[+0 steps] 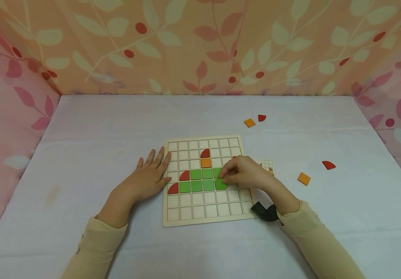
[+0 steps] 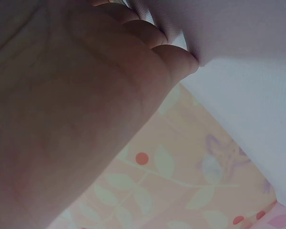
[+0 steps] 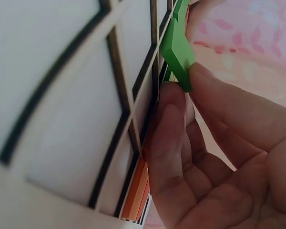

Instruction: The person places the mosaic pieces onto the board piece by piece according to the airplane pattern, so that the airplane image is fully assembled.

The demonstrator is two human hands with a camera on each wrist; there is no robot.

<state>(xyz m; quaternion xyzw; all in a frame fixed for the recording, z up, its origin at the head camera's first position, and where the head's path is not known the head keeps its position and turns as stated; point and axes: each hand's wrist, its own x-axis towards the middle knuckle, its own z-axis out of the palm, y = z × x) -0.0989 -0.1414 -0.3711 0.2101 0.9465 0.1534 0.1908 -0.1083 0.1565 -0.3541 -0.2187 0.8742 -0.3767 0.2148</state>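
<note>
My right hand (image 1: pixel 242 170) is over the right half of a pale wooden grid board (image 1: pixel 188 221). Its thumb and fingers pinch a green square tile (image 3: pixel 178 52), which sits tilted at its cell in the right wrist view. Two rows of green tiles (image 1: pixel 196 186) fill cells to its left, with red quarter-circle tiles (image 1: pixel 173 188) at their left ends. Higher up, an orange square (image 1: pixel 206 162) lies below a red quarter-circle (image 1: pixel 205 153). Fingers spread, my left hand (image 1: pixel 148 176) rests at the board's left edge; the left wrist view shows mostly its palm side (image 2: pixel 86 95).
A small printed card (image 1: pixel 267 164) is partly hidden behind my right hand. Beyond the board lie an orange square (image 1: pixel 249 123) and a red quarter-circle (image 1: pixel 262 117). Another orange square (image 1: pixel 304 178) and red piece (image 1: pixel 329 165) are at right. A black strap (image 1: pixel 266 212) is by my right wrist.
</note>
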